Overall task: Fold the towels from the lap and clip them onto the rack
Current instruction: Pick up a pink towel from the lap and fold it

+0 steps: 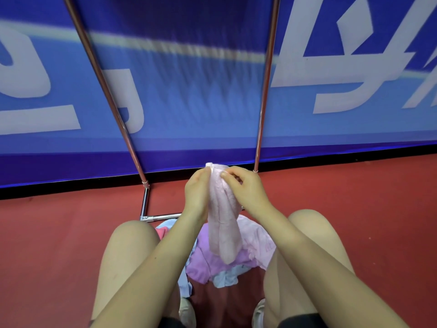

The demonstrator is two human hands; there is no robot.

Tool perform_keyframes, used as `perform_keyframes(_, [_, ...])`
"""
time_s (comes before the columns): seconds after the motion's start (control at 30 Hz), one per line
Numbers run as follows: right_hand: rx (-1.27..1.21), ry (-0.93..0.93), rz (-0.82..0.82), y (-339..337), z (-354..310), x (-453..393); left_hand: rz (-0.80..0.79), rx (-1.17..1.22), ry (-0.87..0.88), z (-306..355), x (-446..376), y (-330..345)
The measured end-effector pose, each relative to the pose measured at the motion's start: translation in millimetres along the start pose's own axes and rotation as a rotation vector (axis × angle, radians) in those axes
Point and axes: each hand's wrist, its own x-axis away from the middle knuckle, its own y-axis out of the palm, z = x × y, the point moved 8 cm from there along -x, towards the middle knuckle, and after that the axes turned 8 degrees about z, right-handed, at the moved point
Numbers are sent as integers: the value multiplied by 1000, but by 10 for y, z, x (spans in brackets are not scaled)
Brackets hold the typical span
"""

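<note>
A pale pink towel (222, 216) hangs in front of the person, above the lap, held up by its top edge. It is gathered lengthwise into a narrow, soft strip, wider toward the bottom, with long vertical folds running down it and a rounded lower end that dangles just over the pile below. Its nap looks fluffy and slightly matted, and a small bunched tip sticks up above the fingers.

The left hand (197, 194) pinches the top of the towel from its left side, thumb and fingers closed on the cloth. The right hand (246, 188) pinches the same top edge from the right, fingertips curled onto the fabric, so the two hands meet almost touching at the towel's upper end.

Between the knees lies a heap of towels (236, 259): lilac and pink ones on top, a light blue one poking out beneath, and a bit of darker pink at the left.

The rack (263, 91) stands just beyond the knees on a red floor (59, 233), two metal uprights rising from a low base bar, with a blue banner (189, 91) behind it
</note>
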Motion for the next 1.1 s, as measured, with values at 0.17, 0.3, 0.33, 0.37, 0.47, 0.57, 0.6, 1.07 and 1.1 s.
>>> perform_keyframes(0.17, [-152,48,77,-115,-47,9,-83,14,44,28,109,127])
perform_keyframes(0.3, [-203,37,80,-128,-99,24,-131,-19,25,-16,115,171])
perform_keyframes(0.33, [-215,37,71,-117,-108,31,-136,-28,24,-31,106,168])
perform_keyframes(0.37, [-231,36,64,-109,-123,36,-128,-28,25,-34,99,161])
perform_keyframes(0.47, [-283,24,49,-93,-177,51,-109,-3,38,-29,89,152])
perform_keyframes(0.57, [-270,7,48,-75,-197,68,-117,13,72,3,133,174])
perform_keyframes(0.6, [-256,6,61,-81,-187,66,-121,20,80,13,153,181])
perform_keyframes(1.07, [-343,225,95,-160,15,3,-122,-64,163,2,108,178])
perform_keyframes(1.1, [-357,231,68,-146,8,-5,-103,-59,167,18,100,163])
